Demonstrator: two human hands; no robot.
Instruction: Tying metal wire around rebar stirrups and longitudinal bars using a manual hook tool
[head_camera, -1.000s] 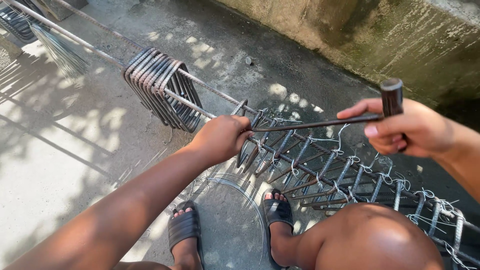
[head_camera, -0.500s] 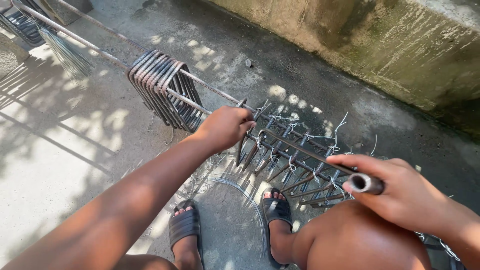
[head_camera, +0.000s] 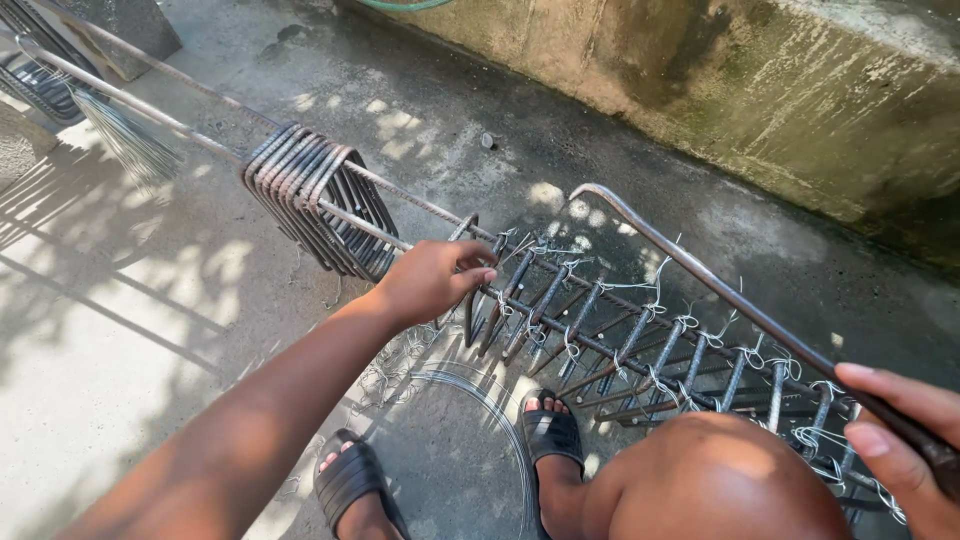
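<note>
A rebar cage (head_camera: 640, 340) of long bars and square stirrups tied with thin wire lies across my knees. My left hand (head_camera: 430, 280) grips a stirrup at the cage's near end, fingers curled around the bar. At the lower right my right hand (head_camera: 900, 445) is closed on the handle end of a long metal rod tool (head_camera: 700, 275). The rod slants up-left above the cage and ends in a curved tip. A bundle of loose stirrups (head_camera: 320, 200) hangs together on the long bars just left of my left hand.
A coil of thin tying wire (head_camera: 480, 400) lies on the concrete by my feet in black sandals (head_camera: 550, 435). A stained concrete wall (head_camera: 760, 100) runs along the far side. More stirrups (head_camera: 40, 80) and a tuft of cut wires (head_camera: 125, 145) sit at the upper left.
My right hand dropped from the upper right to the lower right with the rod tool, whose shaft now slants over the cage. My left hand stayed on the stirrup.
</note>
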